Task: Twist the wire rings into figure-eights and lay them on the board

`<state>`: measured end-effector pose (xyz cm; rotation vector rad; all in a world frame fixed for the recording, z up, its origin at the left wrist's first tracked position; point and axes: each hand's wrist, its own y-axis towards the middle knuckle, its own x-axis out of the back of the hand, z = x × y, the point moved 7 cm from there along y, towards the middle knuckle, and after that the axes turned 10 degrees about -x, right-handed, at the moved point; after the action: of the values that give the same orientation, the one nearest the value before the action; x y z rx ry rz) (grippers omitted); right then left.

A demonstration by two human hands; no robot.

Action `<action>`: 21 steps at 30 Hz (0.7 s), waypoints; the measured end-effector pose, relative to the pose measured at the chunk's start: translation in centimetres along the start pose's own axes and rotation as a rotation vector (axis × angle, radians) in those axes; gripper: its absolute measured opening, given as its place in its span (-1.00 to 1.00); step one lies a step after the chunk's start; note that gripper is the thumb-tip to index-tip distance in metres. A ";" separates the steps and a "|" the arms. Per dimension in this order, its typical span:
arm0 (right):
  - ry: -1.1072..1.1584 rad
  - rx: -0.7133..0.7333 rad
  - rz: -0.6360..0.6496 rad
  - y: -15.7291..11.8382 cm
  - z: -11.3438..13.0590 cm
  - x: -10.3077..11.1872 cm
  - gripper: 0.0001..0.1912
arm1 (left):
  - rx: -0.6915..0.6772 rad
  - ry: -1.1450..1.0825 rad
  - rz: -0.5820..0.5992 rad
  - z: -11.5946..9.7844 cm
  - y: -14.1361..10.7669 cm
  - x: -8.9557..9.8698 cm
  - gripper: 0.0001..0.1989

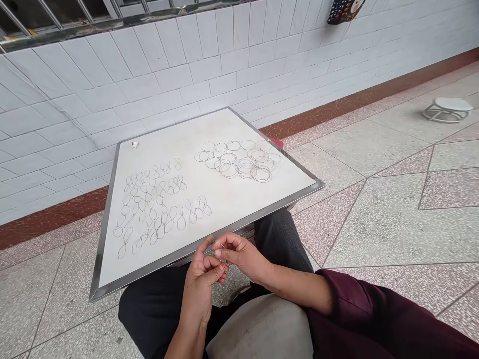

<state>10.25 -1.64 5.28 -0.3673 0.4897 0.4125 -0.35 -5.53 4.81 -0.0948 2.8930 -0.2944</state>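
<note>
Just off the near edge of a white table (209, 129), both my hands meet around a thin wire loop (221, 245), mostly hidden by the fingers. My left hand (206, 269) pinches the wire between thumb and fingers, its index finger pointing up. Touching it from the right, my right hand (236, 253) also pinches the wire. On the table's left part lie several thin wires twisted into figure-eight shapes (180, 218). Several round wire rings (261, 173) overlap on the right part.
A small red and white object (134, 144) sits at the table's far left corner. The tiled wall (209, 65) runs behind the table. A round white stool (447, 105) stands on the floor at far right, and my knees are under the near edge.
</note>
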 end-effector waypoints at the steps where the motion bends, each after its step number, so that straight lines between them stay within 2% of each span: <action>1: -0.013 0.008 -0.004 0.0 0.1 0.0 -0.70 | 0.003 -0.004 0.005 0.0 0.0 -0.1 -0.26; 6: -0.049 0.066 -0.081 0.3 0.3 0.7 -0.71 | 0.011 -0.023 0.017 0.1 -0.2 -0.6 -0.29; 9: -0.067 0.042 -0.073 0.4 0.2 0.8 -0.71 | -0.024 -0.021 -0.008 0.2 -0.1 -0.5 -0.30; 13: -0.189 -0.013 -0.032 0.2 -0.1 0.9 -0.61 | -0.102 -0.027 -0.141 -0.2 0.0 0.6 -0.28; 16: -0.249 -0.107 0.057 0.0 -1.7 0.5 -0.52 | -0.159 -0.075 -0.262 -1.0 -0.2 1.5 -0.23; 18: -0.268 -0.169 0.124 -0.1 -2.9 -0.1 -0.50 | -0.174 -0.112 -0.308 -1.3 -0.3 1.8 -0.23; 21: -0.258 -0.205 0.149 0.0 -4.1 -0.6 -0.47 | -0.175 -0.158 -0.337 -1.3 -0.3 2.0 -0.24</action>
<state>8.21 -3.57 2.25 -0.4690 0.2232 0.6482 -2.58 -5.77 5.72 -0.6099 2.7292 -0.0839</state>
